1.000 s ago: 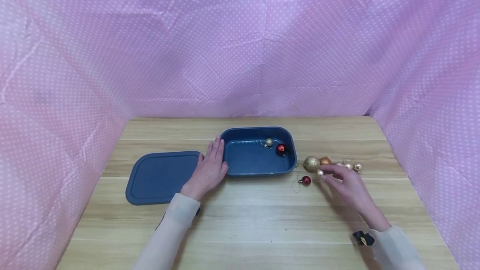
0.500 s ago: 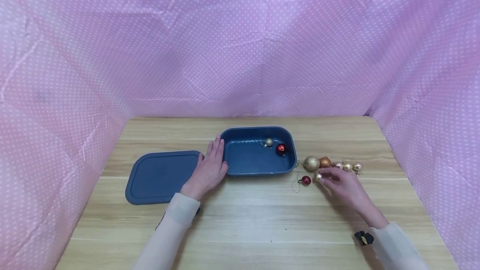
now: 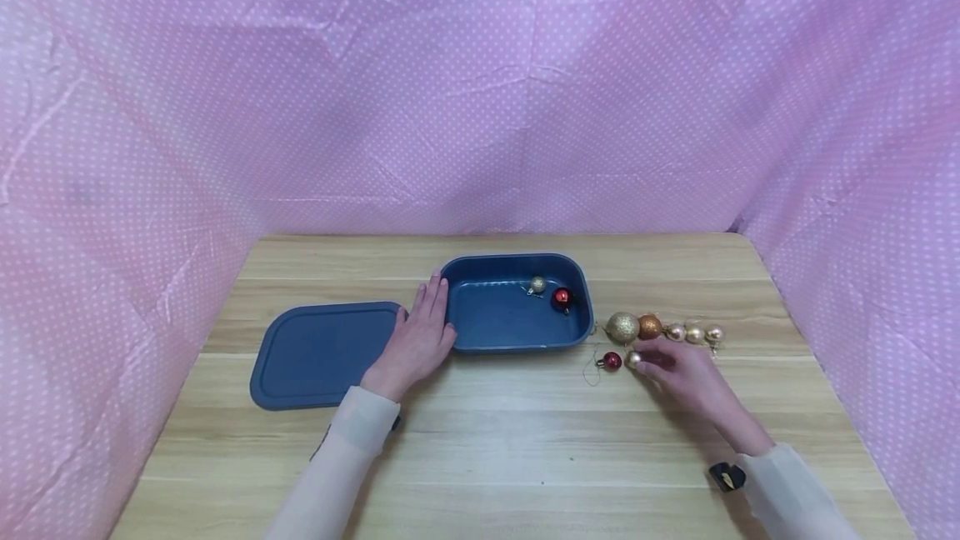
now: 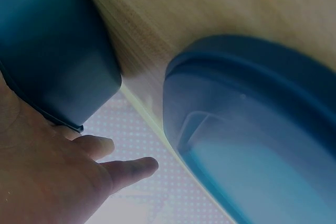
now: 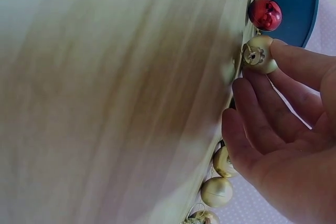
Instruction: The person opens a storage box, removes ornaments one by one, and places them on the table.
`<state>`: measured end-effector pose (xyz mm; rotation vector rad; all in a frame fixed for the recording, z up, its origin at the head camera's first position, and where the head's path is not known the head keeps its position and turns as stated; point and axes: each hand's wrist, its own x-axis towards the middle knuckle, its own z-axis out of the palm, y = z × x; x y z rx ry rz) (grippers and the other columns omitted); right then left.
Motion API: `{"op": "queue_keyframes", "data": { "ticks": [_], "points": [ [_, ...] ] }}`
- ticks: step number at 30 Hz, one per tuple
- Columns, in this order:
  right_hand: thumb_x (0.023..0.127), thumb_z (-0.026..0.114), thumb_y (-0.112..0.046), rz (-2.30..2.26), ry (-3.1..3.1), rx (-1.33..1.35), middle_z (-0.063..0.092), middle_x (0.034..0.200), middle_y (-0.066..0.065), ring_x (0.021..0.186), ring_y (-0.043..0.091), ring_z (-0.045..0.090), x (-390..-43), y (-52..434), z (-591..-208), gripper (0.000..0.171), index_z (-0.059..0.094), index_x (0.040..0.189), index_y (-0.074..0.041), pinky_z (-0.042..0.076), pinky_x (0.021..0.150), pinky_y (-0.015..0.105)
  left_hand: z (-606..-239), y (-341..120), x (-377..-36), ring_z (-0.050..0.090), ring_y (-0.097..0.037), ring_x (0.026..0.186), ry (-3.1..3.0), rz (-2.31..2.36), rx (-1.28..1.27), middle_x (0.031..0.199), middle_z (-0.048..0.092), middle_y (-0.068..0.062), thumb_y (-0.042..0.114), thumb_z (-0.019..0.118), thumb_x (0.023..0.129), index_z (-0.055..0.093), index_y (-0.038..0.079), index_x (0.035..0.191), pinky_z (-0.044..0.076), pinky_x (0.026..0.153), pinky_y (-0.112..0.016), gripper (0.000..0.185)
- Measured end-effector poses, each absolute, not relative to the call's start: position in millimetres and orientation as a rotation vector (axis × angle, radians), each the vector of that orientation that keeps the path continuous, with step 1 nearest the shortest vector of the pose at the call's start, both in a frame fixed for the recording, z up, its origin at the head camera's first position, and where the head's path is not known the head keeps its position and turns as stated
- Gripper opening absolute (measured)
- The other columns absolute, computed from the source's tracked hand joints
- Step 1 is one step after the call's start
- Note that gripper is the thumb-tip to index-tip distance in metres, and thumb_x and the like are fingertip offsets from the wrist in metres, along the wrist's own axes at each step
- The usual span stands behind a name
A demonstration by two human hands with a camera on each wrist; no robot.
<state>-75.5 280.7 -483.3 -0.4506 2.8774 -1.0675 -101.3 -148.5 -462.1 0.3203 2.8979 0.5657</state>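
Pale gold bauble point(image 3: 634, 358) sits on the worktop point(image 3: 525, 440), pinched at the fingertips point(image 5: 281, 51) of the right hand point(image 3: 686, 373); grip clamped on it, thumb one side, fingers point(image 5: 252, 103) the other, clear in the right wrist view. Bauble lies at roughly 4 o'clock from the tub point(image 3: 517, 311), just off its near right corner.

Red bauble point(image 3: 612, 360) is just beside it at 9 o'clock, thin hanging loop trailing on the wood. Whether the two touch: cannot tell.

At 12 o'clock from the held bauble is a row running left to right: big glitter gold ball point(image 3: 622, 327), orange ball point(image 3: 649, 326), then three small gold balls point(image 3: 694, 332). The big one is close to the tub's right wall.

Tub is blue, open, rectangular with rounded corners. Inside, toward its right end: a small gold ball point(image 3: 537, 283) and a red ball point(image 3: 561, 298), close together.

Left hand point(image 3: 417, 340) rests flat on the worktop against the tub's left wall, fingers straight, grip apart, holding nothing. Lid point(image 3: 315, 352) lies flat at 9 o'clock from the tub, with the hand between them. Left wrist view shows a strip of wood between lid and tub, not touching.

Pink dotted cloth point(image 3: 480, 90) backs and flanks the worktop.
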Motion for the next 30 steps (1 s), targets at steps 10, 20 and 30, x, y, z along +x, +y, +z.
{"op": "queue_keyframes", "data": {
  "ticks": [10, 20, 30],
  "points": [
    [0.091, 0.079, -0.01, -1.034, 2.851, -0.417, 0.075, 0.115, 0.017, 0.1, 0.033, 0.072, -75, 281, -482, 0.031, 0.074, 0.121, -0.004, 0.058, 0.087, 0.052, -462, -148, -102, 0.006, -0.036, 0.159, 2.899, 0.565, 0.321, 0.174, -0.009, -0.007, 0.027, 0.043, 0.107, 0.005, 0.003, 0.166, 0.018, 0.118, -0.071, 0.074],
    [0.091, 0.08, -0.013, -1.036, 2.855, -0.399, 0.076, 0.109, 0.014, 0.094, 0.027, 0.073, -76, 281, -482, 0.031, 0.075, 0.12, -0.005, 0.06, 0.082, 0.045, -462, -148, -101, 0.006, -0.036, 0.159, 2.896, 0.571, 0.316, 0.173, -0.01, -0.006, 0.028, 0.044, 0.108, 0.004, 0.004, 0.166, 0.017, 0.119, -0.071, 0.075],
    [0.096, 0.074, -0.014, -1.082, 2.864, -0.409, 0.074, 0.114, 0.019, 0.097, 0.034, 0.074, -70, 283, -471, 0.03, 0.072, 0.124, -0.002, 0.061, 0.082, 0.047, -464, -148, -102, 0.005, -0.036, 0.159, 2.9, 0.571, 0.319, 0.174, -0.009, -0.007, 0.028, 0.043, 0.107, 0.004, 0.003, 0.166, 0.017, 0.118, -0.071, 0.075]
  ]
}}
